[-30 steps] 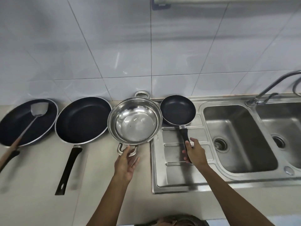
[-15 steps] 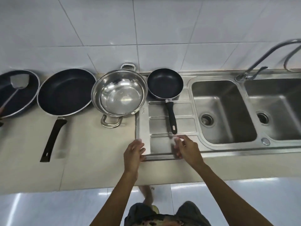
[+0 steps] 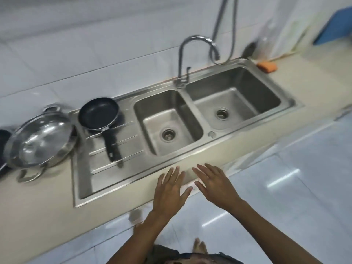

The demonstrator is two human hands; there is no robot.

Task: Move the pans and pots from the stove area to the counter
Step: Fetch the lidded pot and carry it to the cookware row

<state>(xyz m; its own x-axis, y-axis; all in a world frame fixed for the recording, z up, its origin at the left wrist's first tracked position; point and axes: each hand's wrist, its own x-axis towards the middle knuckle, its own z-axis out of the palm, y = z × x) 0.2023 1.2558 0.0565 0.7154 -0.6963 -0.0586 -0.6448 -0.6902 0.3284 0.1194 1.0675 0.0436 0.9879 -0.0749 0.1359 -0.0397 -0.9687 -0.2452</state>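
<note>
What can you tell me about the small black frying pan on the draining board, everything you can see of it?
The small frying pan is round, with a dark, nonstick-looking inside and a thin pale metal rim. It looks empty. A straight black handle runs from it toward the counter's front edge, with a hanging hole near its end. It sits flat on the ribbed steel draining board, left of the sink's left basin and right of the steel pot. Neither hand touches it.

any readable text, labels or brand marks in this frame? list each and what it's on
None readable.
small black pan: no label shows.
steel pot: motion-blurred, no mark legible.
sink: no stamp can be made out.
bottle and blue item at far right: too blurred to tell if they carry print.
</note>
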